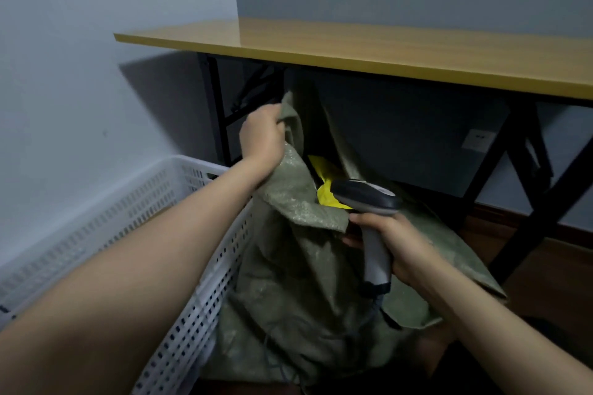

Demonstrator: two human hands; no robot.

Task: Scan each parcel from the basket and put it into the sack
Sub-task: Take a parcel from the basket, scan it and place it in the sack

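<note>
Sack held open, yellow parcel inside

The green sack sits slumped on the floor. At 8 o'clock, just beside it, is the white basket. At 3 o'clock the right hand curls its fingers round the grey handle of the scanner, whose dark head hangs over the sack's mouth. Inside the mouth lies the yellow parcel, partly hidden. At 11 o'clock the left hand grips the sack's top edge in a fist. Farther back, at 12 o'clock, stands a yellow table with black legs.
</note>
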